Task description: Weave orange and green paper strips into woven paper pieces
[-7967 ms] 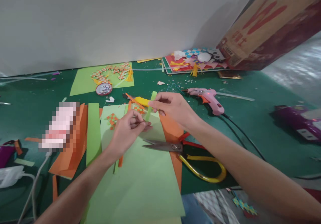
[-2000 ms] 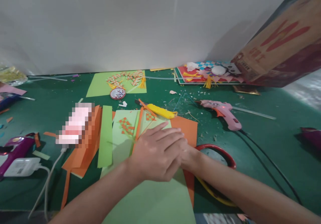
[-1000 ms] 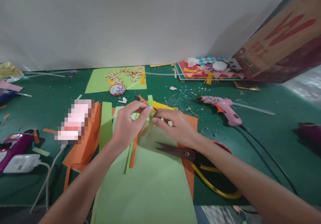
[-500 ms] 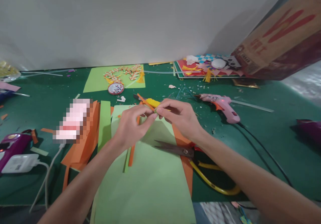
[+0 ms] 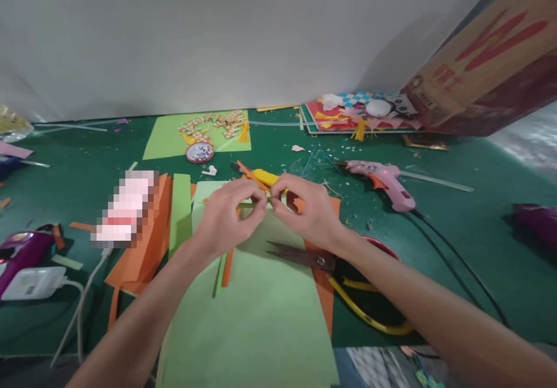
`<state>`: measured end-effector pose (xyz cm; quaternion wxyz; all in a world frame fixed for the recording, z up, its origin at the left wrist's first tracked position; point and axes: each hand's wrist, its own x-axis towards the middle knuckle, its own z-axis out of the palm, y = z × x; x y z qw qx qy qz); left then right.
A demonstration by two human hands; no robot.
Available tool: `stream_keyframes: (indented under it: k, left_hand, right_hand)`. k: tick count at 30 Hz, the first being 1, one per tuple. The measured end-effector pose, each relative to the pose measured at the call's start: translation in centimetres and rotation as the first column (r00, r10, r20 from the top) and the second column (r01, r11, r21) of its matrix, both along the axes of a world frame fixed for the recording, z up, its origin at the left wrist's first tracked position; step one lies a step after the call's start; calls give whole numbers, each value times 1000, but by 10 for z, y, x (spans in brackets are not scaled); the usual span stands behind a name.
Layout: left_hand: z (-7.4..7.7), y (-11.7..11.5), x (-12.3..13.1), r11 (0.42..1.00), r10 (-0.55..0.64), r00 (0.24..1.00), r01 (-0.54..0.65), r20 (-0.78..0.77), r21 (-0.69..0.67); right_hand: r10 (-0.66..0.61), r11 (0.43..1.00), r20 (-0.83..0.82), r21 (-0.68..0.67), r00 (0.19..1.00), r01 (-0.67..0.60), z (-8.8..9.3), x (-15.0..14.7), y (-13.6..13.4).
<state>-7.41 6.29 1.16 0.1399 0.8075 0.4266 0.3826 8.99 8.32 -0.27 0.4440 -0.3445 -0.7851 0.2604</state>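
Above the top of a pale green paper stack (image 5: 261,318), my left hand (image 5: 230,211) and my right hand (image 5: 308,205) meet fingertip to fingertip. Both are closed in a pinch on a thin green paper strip (image 5: 247,205); its far end is hidden by the fingers. Below my left hand lie an orange paper strip (image 5: 227,269) and a green one beside it. Scissors (image 5: 300,256) with yellow and red handles rest under my right forearm, blades pointing left. Just beyond my fingers lies a yellow-handled cutter (image 5: 265,177), partly covered by orange strips.
A pink glue gun (image 5: 383,176) with its cord lies right. Behind are a small round dish (image 5: 200,152) of beads, woven paper chains (image 5: 213,126) and a craft pile (image 5: 361,115). Orange paper (image 5: 148,249), a blurred-out device (image 5: 126,205) and a white charger (image 5: 35,283) are left.
My right-hand fingers have curled more and drawn slightly apart from the left ones. More of the green strip shows by my left fingers. The tabletop things stay in place.
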Motion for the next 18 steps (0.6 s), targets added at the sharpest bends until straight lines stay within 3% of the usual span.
stream_keyframes:
  k: [4, 10, 13, 18]
  left_hand:
    - [-1, 1, -1, 1000, -8, 1000, 9, -11, 8]
    - [0, 1, 0, 999, 6, 1000, -6, -6, -38]
    - [1, 1, 0, 995, 18, 1000, -17, 10, -97]
    - [5, 1, 1, 953, 66, 993, -33, 101, -301]
  right_hand:
    - [13, 993, -62, -115, 998, -20, 1, 2, 1]
    - [-26, 935, -293, -345, 956, -80, 3, 4, 4]
    - [-23, 927, -329, -360, 944, -102, 3, 3, 4]
    - [-8, 957, -240, -282, 971, -62, 3, 3, 3]
